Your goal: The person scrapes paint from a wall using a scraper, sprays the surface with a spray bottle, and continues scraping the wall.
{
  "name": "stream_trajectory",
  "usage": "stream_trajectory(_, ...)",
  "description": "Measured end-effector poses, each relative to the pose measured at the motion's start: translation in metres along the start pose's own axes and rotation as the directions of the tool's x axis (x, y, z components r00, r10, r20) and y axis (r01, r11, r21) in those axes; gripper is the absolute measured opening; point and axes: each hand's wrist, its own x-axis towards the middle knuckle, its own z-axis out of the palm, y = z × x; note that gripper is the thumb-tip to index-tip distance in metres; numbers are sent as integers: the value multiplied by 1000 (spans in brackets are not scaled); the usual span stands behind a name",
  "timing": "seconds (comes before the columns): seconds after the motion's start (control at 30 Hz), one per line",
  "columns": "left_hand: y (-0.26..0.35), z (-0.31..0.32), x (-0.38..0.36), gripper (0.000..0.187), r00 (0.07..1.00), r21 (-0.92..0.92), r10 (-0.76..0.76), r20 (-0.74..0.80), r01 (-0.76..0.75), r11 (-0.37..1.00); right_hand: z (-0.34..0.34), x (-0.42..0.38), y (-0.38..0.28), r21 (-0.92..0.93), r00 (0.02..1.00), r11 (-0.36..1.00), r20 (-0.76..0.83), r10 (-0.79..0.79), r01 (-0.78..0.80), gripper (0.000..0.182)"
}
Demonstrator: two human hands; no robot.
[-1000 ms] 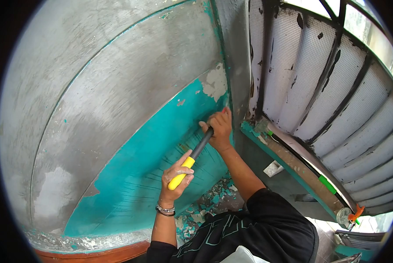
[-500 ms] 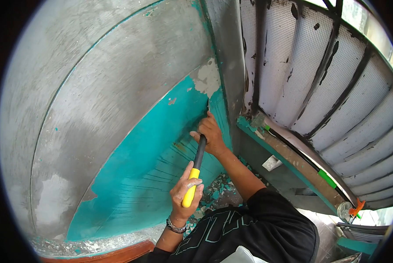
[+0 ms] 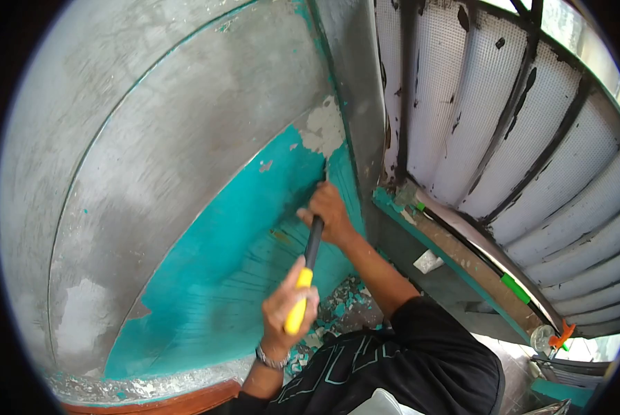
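A long scraper (image 3: 313,243) with a black shaft and a yellow handle slants up against a wall panel with turquoise paint (image 3: 206,259). My left hand (image 3: 282,311) is wrapped round the yellow handle at its lower end, with a bracelet or watch on the wrist. Higher up, my right hand (image 3: 329,211) grips the black shaft close to the head. The tool's tip meets the turquoise paint just under a bare, chipped patch (image 3: 321,128); its blade is mostly hidden by my right hand. Thin dark scrape lines fan across the lower paint.
Grey bare wall (image 3: 164,131) surrounds the painted section. Paint flakes (image 3: 341,304) litter the floor below. At right, a ledge (image 3: 462,259) carries a black-and-green rod (image 3: 514,285) and an orange item (image 3: 564,333), beneath a ribbed white panel (image 3: 489,117) with dark bars.
Both hands and the scraper have shifted slightly down and to the left, with the tip still at the paint. The view has also moved a little.
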Motion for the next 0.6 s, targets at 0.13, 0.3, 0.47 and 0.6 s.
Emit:
stream_trajectory(0.13, 0, 4, -5, 10, 998, 20, -4, -68, 5, 1000, 3, -6, -1, 26, 999, 999, 19, -40, 40, 31)
stream_trajectory(0.3, -13, -3, -10, 11, 995, -37, 28, -96, -32, 999, 6, -4, -5, 0, 999, 999, 2, -38, 38, 31)
stream_trajectory(0.47, 14, -4, 4, 12, 998, -17, -27, -54, 26, 1000, 8, -1, -8, -8, 999, 1000, -46, -23, 22, 31)
stream_trajectory(0.6, 23, -11, 19, 14, 998, 11, 6, -70, -5, 1000, 15, -1, -12, -7, 994, 999, -99, 38, -39, 30)
